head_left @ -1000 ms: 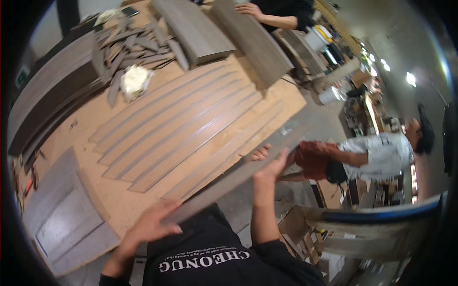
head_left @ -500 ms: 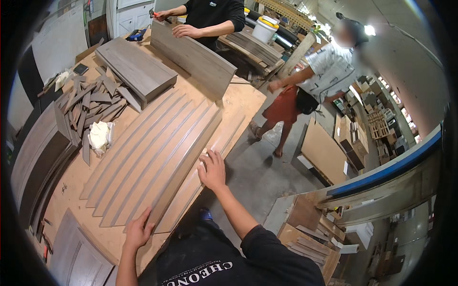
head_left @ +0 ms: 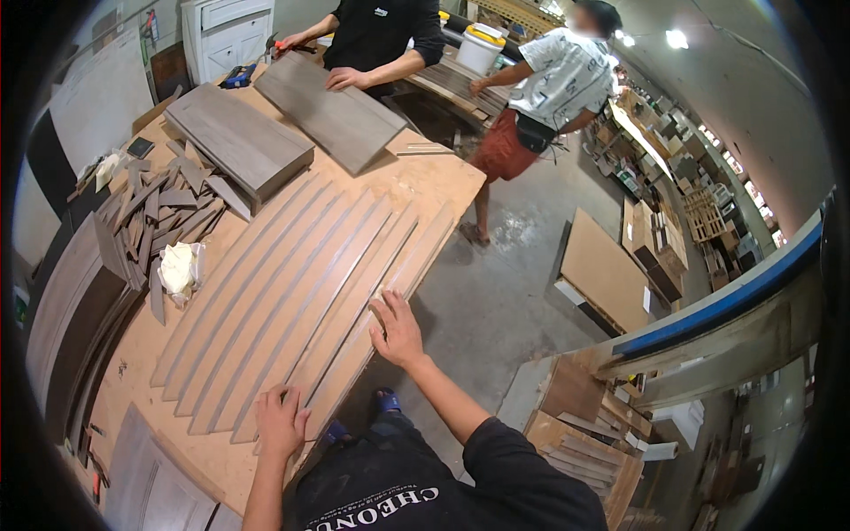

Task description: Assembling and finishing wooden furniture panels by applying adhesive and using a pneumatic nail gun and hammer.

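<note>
Long light-brown boards (head_left: pixel 292 292) with grey edges lie side by side, overlapping in a fan, on the wooden worktable (head_left: pixel 124 372). Over the near ends of the rightmost boards, my left hand (head_left: pixel 282 421) rests with its fingers apart. Farther along, my right hand (head_left: pixel 398 329) lies with spread fingers on the outermost board, by the table's right edge. Neither hand is wrapped round anything. The undersides of the boards are hidden.
A co-worker across the table holds a grey panel (head_left: pixel 336 115) and a red-handled tool. Near it lie a grey box-shaped piece (head_left: pixel 239 137), a heap of wood scraps (head_left: pixel 168 199) and a white bag (head_left: pixel 180 268). Another person (head_left: pixel 540 97) walks at the right.
The board between my hands has gone from tilted up to lying flat. My left hand has shifted right. The co-worker's panel leans lower, and the walking person is farther away.
</note>
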`<state>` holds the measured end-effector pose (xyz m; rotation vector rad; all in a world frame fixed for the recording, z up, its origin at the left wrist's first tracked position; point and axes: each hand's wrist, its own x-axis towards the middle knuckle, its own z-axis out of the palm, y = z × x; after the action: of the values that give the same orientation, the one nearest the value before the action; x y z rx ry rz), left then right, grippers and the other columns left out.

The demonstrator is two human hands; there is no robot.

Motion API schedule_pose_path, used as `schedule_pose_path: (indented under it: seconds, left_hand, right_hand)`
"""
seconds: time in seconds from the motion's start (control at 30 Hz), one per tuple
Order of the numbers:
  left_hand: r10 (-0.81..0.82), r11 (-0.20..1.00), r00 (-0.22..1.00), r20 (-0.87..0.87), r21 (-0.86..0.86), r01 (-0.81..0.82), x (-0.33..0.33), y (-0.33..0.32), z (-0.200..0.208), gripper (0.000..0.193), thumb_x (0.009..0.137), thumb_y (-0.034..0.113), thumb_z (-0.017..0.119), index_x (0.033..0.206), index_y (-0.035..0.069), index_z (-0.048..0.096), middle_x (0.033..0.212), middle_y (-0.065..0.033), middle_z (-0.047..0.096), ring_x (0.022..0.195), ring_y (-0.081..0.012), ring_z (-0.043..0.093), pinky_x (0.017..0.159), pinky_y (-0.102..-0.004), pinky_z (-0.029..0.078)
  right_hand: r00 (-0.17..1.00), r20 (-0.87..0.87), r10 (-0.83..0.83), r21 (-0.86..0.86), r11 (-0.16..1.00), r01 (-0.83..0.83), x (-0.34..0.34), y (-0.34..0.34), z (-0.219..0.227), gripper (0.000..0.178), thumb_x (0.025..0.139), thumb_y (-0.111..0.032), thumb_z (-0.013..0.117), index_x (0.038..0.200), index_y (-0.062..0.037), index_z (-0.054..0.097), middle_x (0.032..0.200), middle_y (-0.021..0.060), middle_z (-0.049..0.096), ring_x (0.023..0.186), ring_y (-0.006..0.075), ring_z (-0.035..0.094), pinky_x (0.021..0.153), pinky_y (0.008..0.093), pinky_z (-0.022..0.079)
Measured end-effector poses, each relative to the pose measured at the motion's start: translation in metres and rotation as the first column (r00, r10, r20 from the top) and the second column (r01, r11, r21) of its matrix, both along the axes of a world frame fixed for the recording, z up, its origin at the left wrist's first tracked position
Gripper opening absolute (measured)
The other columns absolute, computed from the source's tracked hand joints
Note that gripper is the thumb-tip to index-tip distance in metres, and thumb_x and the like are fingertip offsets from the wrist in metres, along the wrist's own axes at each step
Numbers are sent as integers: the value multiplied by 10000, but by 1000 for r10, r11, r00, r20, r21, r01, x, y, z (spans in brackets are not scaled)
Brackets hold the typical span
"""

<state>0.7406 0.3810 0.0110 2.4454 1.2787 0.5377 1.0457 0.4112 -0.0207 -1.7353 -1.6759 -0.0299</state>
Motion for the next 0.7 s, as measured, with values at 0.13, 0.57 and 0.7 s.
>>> schedule_pose_path:
  seconds: [0.13, 0.57, 0.7]
  left_hand:
    - [89, 994, 993, 74, 59, -93, -6, -6, -12, 374, 708, 162, 676, 1066, 70, 624, 1096, -141, 524, 1021, -328, 470, 857, -444, 366]
    - [140, 990, 986, -94, 42, -137, -1, -53, -4, 643, 704, 376, 696, 1235, 65, 508, 1284, -214, 426, 1180, -403, 376, 956, -523, 290]
    - [155, 988, 977, -149, 31, -152, -5, -60, -13, 659, 727, 415, 678, 1263, 79, 495, 1385, -199, 361, 1252, -412, 321, 994, -540, 248]
  right_hand:
    - [996, -1, 84, -24, 996, -84, 3, -7, 3, 467, 762, -201, 590, 1212, -103, 514, 1325, 198, 421, 1253, 422, 363, 1040, 483, 320]
    - [996, -54, 78, -51, 995, -81, -43, -17, -6, 498, 766, -169, 539, 1240, -56, 436, 1367, 223, 357, 1277, 435, 320, 1036, 526, 285]
    - [983, -85, 161, -121, 978, -170, -28, -16, 6, 537, 750, -184, 559, 1254, -59, 423, 1382, 208, 355, 1291, 405, 324, 1038, 537, 281]
